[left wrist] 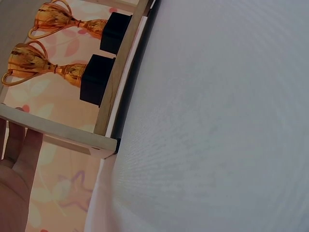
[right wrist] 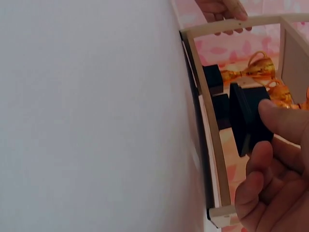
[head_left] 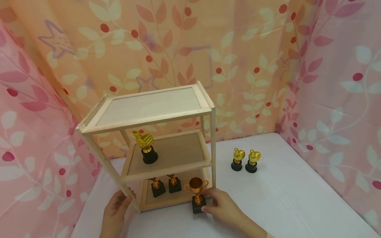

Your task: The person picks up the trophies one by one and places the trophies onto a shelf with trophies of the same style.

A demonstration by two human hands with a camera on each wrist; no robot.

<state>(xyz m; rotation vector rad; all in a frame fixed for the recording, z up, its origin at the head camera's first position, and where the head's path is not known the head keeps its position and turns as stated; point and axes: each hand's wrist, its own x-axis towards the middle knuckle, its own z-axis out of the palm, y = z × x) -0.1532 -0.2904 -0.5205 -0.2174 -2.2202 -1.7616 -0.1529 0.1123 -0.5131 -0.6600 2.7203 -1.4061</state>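
The cup trophy is gleaming like glossy metal, the rack is showing pale matt wood, and the bench is looking smooth!

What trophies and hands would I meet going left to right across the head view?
Left hand gripping the rack → gold trophy on the middle shelf → two copper-colored cup trophies on the bottom shelf → third cup trophy → right hand holding it → two gold trophies on the tabletop.
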